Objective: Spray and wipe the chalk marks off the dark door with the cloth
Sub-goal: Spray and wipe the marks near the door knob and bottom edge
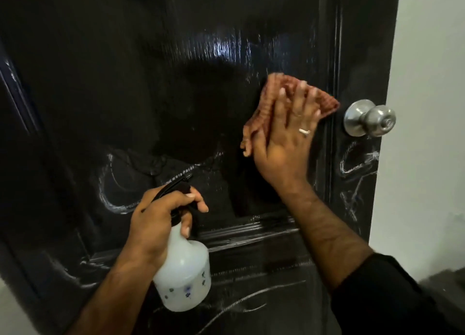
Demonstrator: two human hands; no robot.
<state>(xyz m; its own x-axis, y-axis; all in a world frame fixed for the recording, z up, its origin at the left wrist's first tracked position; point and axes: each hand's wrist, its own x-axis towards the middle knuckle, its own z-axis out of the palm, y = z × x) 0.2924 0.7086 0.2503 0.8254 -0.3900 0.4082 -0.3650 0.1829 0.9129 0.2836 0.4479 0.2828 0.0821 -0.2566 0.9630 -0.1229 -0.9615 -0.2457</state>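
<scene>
The dark glossy door fills the view, its upper panel wet and shiny. My right hand presses a reddish-brown cloth flat against the panel with straight, spread fingers, just left of the knob. My left hand grips the neck of a white spray bottle with a black trigger head, held low in front of the door. White chalk marks curve across the lower part of the panel. More chalk marks show under the knob and along the bottom rail.
A silver round door knob sticks out at the door's right edge, close to the cloth. A white wall lies to the right of the door. Raised moulding runs across below the panel.
</scene>
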